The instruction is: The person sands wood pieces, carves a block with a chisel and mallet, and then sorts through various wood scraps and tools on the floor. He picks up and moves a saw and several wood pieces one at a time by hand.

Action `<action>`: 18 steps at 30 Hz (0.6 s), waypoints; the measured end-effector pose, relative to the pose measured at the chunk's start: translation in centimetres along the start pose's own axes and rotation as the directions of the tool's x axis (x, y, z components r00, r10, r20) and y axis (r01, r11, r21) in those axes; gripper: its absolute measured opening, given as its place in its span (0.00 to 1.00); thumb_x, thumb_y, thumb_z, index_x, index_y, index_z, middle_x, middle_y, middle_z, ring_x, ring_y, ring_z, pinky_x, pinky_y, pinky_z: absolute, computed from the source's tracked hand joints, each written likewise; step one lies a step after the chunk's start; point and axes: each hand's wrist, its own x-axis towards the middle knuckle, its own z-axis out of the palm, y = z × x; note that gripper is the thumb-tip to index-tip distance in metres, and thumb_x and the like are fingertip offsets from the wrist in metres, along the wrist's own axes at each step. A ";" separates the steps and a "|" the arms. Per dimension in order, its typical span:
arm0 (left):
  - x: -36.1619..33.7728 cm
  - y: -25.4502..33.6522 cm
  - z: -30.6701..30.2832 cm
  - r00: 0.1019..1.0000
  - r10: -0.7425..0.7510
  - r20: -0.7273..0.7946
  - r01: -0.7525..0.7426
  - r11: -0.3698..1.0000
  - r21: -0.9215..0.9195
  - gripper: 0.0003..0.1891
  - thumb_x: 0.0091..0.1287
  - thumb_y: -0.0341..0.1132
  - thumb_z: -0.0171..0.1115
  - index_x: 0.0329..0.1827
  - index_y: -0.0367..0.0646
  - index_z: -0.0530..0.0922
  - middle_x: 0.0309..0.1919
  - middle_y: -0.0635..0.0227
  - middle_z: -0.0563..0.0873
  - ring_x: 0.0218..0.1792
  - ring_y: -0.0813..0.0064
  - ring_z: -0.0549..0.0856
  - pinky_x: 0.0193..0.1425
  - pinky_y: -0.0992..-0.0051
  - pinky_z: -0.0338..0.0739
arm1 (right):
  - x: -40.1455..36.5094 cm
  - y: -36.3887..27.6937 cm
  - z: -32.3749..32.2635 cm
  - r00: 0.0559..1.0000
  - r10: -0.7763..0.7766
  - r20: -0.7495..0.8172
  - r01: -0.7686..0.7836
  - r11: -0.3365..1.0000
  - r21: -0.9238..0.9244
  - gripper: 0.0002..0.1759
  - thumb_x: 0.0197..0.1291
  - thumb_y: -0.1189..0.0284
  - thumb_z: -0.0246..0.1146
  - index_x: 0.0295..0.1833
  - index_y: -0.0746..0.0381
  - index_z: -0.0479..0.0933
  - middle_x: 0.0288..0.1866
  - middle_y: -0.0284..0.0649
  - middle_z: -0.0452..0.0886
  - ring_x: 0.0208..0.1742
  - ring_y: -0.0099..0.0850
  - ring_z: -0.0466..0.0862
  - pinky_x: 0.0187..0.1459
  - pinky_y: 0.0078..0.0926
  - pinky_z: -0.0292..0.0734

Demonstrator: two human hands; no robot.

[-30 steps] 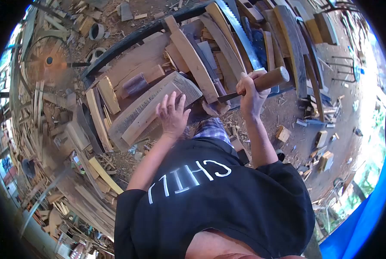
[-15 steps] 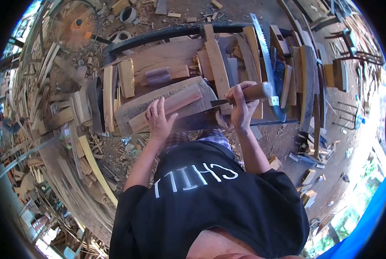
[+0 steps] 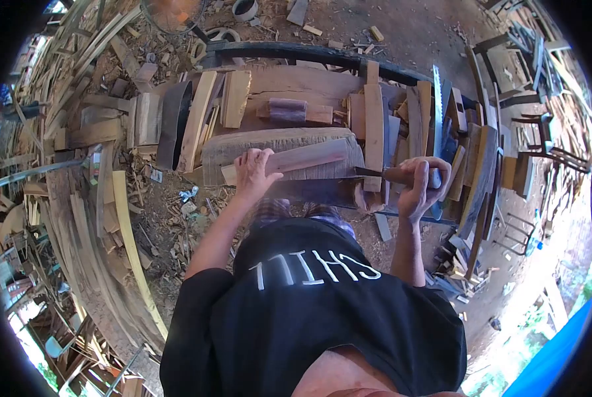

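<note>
Left hand [image 3: 250, 176] palm-down, thumb spread; right hand [image 3: 413, 200] curled.

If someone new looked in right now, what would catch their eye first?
Probably the black shirt, lettered in white, filling the bottom centre. Next, the right hand holding a wooden-handled tool right of centre, and the left hand on a wooden piece. Beyond them, a toothed saw blade stands out at upper right.

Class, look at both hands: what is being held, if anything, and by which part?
The right hand holds a tool by its wooden handle. The left hand lies on a wooden strip near one end; whether it grips cannot be told.
</note>
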 end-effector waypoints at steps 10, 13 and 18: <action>-1.0 -4.1 -0.8 0.991 -0.050 0.127 0.067 0.988 -0.136 0.32 0.49 0.45 0.77 0.57 0.49 0.74 0.47 0.64 0.75 0.54 0.59 0.75 0.58 0.56 0.68 | -2.3 -1.0 2.9 0.987 0.159 0.017 -0.153 0.969 -0.196 0.10 0.64 0.69 0.66 0.37 0.61 0.72 0.30 0.36 0.79 0.28 0.20 0.78 0.32 0.19 0.75; -2.7 -5.7 -1.9 0.998 -0.038 -0.040 0.037 0.999 -0.031 0.33 0.48 0.46 0.77 0.58 0.50 0.74 0.49 0.64 0.73 0.58 0.56 0.72 0.59 0.54 0.67 | -3.6 -0.1 2.7 0.966 0.257 0.001 -0.248 0.932 -0.266 0.11 0.63 0.69 0.67 0.37 0.61 0.73 0.30 0.34 0.78 0.31 0.19 0.78 0.34 0.18 0.74; -6.9 -8.0 -3.7 0.963 -0.223 -0.152 0.236 0.969 0.073 0.36 0.48 0.47 0.78 0.59 0.49 0.72 0.52 0.61 0.73 0.60 0.56 0.69 0.61 0.56 0.66 | -5.2 0.0 3.5 0.949 0.314 0.026 -0.282 0.882 -0.377 0.13 0.62 0.67 0.69 0.36 0.62 0.73 0.30 0.30 0.73 0.31 0.19 0.72 0.34 0.19 0.70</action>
